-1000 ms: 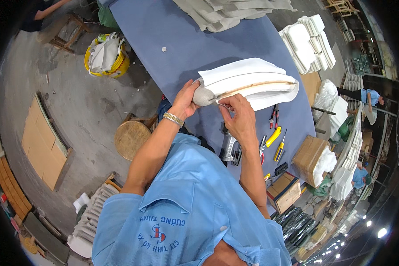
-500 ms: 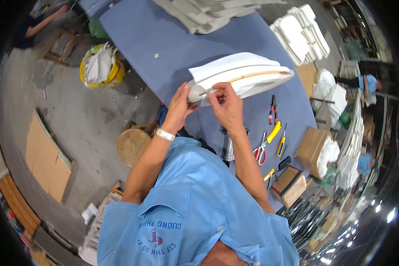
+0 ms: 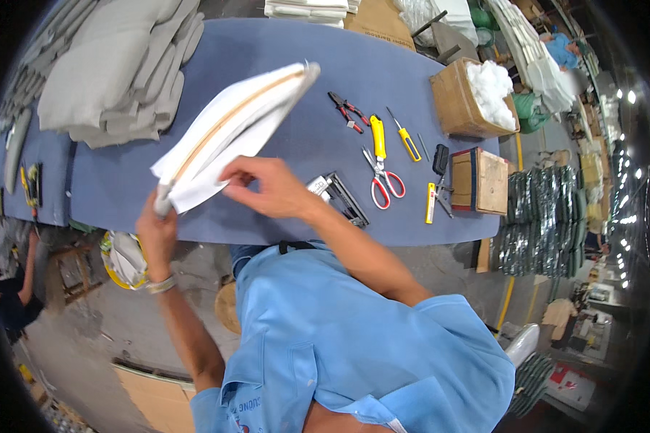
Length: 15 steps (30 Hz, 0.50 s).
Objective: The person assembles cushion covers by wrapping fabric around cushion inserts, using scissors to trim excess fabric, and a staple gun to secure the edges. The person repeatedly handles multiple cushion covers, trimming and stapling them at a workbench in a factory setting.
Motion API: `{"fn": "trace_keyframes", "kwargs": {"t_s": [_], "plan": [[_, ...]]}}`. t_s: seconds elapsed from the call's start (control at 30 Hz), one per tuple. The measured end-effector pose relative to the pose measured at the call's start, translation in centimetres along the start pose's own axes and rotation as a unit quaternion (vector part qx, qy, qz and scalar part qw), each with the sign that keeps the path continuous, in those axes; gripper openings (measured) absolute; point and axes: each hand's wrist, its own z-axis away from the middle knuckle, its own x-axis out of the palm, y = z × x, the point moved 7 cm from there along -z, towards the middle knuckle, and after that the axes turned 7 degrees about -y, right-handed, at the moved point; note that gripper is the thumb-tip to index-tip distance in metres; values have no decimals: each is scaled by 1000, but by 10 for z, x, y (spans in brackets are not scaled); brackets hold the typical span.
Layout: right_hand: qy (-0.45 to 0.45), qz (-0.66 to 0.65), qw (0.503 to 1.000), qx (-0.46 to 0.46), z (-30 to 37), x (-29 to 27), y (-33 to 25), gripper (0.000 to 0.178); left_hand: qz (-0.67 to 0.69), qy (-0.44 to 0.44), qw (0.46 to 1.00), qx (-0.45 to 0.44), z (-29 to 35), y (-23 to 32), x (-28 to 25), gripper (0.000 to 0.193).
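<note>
A white cushion cover (image 3: 227,133) with a tan zipper strip along its edge is held up over the blue table (image 3: 296,144). My left hand (image 3: 155,227) grips its lower left corner, off the table's near edge. My right hand (image 3: 267,189) touches the cover's lower edge with the fingers curled against the fabric. The cover slants up to the right, its far corner raised above the tabletop.
Red-handled scissors (image 3: 381,180), a yellow knife (image 3: 377,136), a yellow screwdriver (image 3: 406,141), red pliers (image 3: 347,112) and a black stapler (image 3: 343,200) lie on the table. A cardboard box of white stuffing (image 3: 477,97) and a wooden box (image 3: 480,180) sit right. Grey cushions (image 3: 115,72) are stacked left.
The view has swung round. The cover has been lifted off the table and now slants upward; my left hand has dropped below the table edge, still gripping the cover's corner.
</note>
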Motion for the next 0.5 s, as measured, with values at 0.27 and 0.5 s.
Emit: {"fn": "trace_keyframes", "kwargs": {"t_s": [0.27, 0.5], "plan": [[314, 255, 869, 283, 199, -201, 113, 43, -76, -95, 979, 165, -38, 150, -196, 55], [299, 404, 744, 440, 289, -180, 179, 61, -88, -41, 942, 321, -84, 251, -133, 58]]}}
